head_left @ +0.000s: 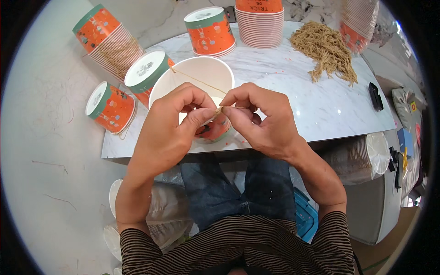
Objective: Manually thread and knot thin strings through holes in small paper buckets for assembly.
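Note:
In front of me a paper bucket, white inside with an orange and green printed outside, stands mouth up near the table's front edge. A tan twine runs from a spot on its far left wall to my fingers. My left hand pinches the twine between thumb and forefinger over the bucket's near rim. My right hand meets it there, thumb and fingertips closed on the twine too. Whether a knot lies between the fingertips is hidden.
Upside-down orange buckets stand around: a tilted stack, single ones and another stack behind. A heap of cut twine lies far right, near a small black object. Bagged buckets sit below the table's right side.

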Demonstrator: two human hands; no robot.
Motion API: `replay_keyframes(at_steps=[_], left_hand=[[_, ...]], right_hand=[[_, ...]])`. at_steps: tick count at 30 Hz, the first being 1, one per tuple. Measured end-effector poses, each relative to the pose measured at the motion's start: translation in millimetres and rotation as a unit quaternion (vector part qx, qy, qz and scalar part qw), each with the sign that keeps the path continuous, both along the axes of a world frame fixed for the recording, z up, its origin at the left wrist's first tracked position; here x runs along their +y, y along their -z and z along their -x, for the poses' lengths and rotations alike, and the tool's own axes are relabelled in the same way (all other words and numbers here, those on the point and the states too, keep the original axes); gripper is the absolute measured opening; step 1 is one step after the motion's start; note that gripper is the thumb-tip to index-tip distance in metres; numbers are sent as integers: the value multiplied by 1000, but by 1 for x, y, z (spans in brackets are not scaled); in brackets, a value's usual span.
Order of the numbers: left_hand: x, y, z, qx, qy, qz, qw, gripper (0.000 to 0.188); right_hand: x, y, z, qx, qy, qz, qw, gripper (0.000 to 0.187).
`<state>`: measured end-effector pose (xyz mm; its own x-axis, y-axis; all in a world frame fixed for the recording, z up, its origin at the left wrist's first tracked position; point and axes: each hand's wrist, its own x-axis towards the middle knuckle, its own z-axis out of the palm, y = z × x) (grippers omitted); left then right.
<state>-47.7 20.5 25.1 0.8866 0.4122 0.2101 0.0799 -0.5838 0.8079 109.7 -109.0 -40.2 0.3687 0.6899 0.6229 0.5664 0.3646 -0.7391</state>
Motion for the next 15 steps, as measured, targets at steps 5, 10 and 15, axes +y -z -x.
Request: replay_keyframes(at_steps=[5, 10, 15], left_hand=[[8, -6, -5, 36, 54, 100, 993, 12], [8, -10, -4, 43, 59, 154, 985, 17], [7, -9, -10, 42, 52, 164, 984, 16]], right_hand=[[1, 1, 0, 24, -9, -13, 1000, 14], [-3, 3, -1, -10, -9, -36, 999, 12], [-9, -1, 0, 18, -35, -27, 999, 11]])
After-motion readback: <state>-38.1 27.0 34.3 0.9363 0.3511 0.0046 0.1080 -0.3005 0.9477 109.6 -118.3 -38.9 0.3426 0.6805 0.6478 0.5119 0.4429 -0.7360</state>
